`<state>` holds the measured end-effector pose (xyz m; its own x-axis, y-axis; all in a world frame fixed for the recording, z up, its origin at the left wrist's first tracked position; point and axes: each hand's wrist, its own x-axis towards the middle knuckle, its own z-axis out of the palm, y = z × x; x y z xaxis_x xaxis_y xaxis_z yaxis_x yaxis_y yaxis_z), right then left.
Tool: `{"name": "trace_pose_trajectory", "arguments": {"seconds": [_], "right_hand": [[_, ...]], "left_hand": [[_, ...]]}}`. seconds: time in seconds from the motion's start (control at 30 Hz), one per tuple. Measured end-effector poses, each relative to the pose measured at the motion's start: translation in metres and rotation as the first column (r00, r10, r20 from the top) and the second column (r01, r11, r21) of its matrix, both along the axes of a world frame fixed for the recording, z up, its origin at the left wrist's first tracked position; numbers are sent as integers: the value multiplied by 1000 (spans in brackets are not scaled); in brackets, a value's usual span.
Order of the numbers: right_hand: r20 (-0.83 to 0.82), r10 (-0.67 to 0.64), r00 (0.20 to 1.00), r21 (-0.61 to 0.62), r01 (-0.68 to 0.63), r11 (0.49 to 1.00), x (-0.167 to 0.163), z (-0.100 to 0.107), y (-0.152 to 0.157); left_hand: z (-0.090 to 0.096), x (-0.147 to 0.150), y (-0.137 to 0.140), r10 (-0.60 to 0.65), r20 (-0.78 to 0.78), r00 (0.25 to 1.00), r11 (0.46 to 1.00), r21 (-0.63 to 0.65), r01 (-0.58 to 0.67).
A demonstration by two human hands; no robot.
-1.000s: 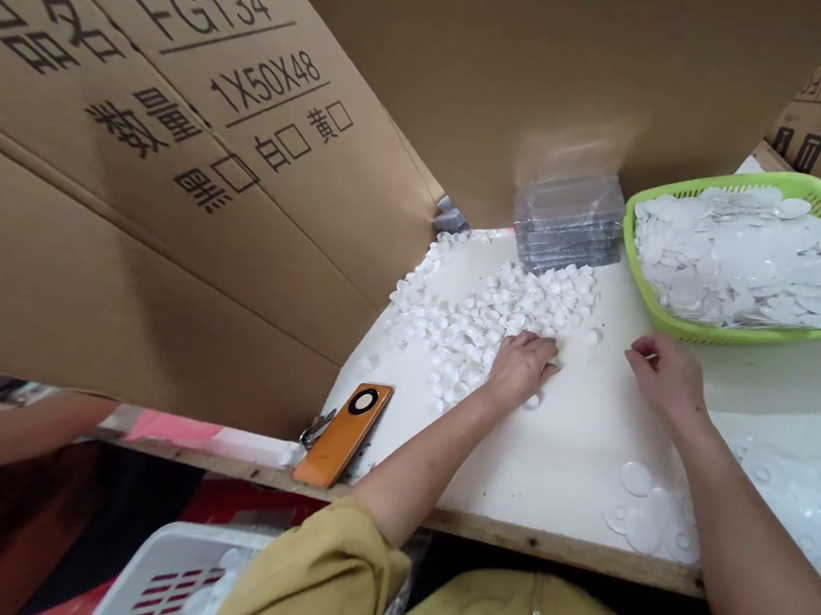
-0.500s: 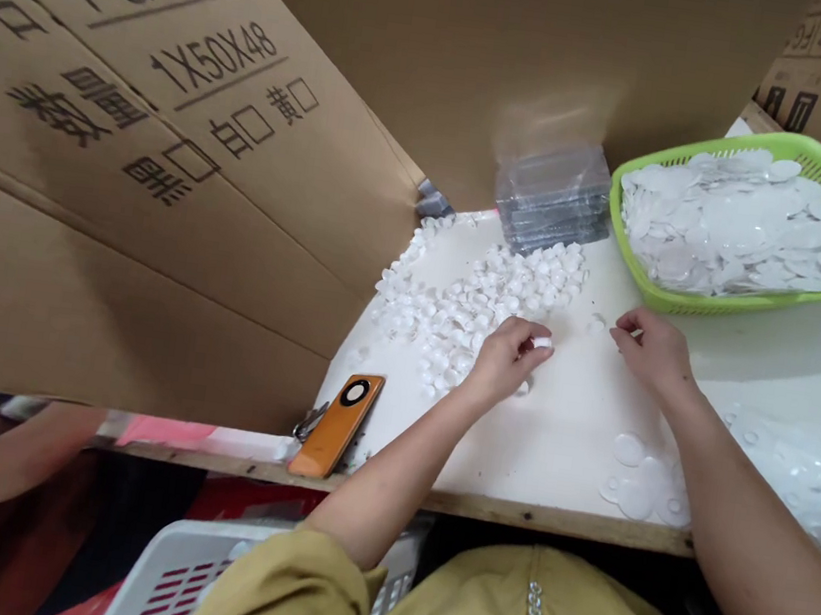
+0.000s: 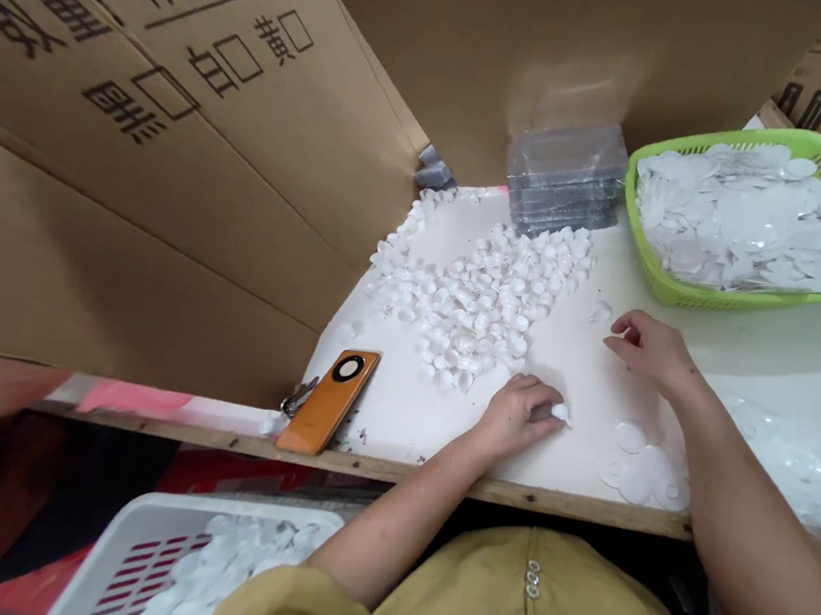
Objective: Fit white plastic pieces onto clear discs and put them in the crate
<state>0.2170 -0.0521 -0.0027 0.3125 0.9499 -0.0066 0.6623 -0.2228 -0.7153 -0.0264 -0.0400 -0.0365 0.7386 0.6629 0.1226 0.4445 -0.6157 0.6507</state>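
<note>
My left hand [image 3: 519, 418] is low over the white tabletop, thumb and fingers pinched on a small white round cap [image 3: 561, 411]. Just beyond it spreads a loose pile of similar small white caps [image 3: 483, 302]. My right hand [image 3: 648, 347] hovers to the right with its fingers curled and a gap between thumb and forefinger; nothing shows in it. Close to those fingertips lies a small clear piece [image 3: 599, 312]. Several thin, pale discs [image 3: 642, 469] rest near the front edge, below my right hand.
A green basket [image 3: 656, 279] full of flat white discs stands at the back right, beside a stack of clear-wrapped grey packs [image 3: 565, 179]. Cardboard [image 3: 251, 256] walls the left. An orange phone [image 3: 328, 403] lies at the front edge; a white basket [image 3: 98, 549] of caps sits below.
My left hand has moved away from the pile, toward me and slightly right, with the white cap. My right hand stays nearly in place, its fingers a little wider apart. The view has shifted slightly.
</note>
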Motion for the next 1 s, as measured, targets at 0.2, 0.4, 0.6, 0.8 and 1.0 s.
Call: {"name": "trace_pose_trajectory", "arguments": {"seconds": [0.2, 0.4, 0.6, 0.8, 1.0], "right_hand": [[79, 399, 913, -249, -369, 895, -6, 13, -42], [246, 414, 876, -325, -328, 887, -1, 1, -85], [-202, 232, 952, -299, -285, 911, -21, 15, -75], [-554, 11, 833, -279, -198, 940, -68, 7, -49], [-508, -48, 860, -322, -138, 937, -79, -7, -41]], "left_hand": [[-2, -2, -2, -21, 21, 1000, 1000, -11, 22], [-4, -2, 2, -34, 24, 999, 999, -22, 35], [-5, -3, 4, -68, 35, 997, 997, -42, 69], [-3, -1, 7, -52, 37, 998, 995, -88, 55], [1, 1, 10, -70, 9, 998, 990, -121, 70]]}}
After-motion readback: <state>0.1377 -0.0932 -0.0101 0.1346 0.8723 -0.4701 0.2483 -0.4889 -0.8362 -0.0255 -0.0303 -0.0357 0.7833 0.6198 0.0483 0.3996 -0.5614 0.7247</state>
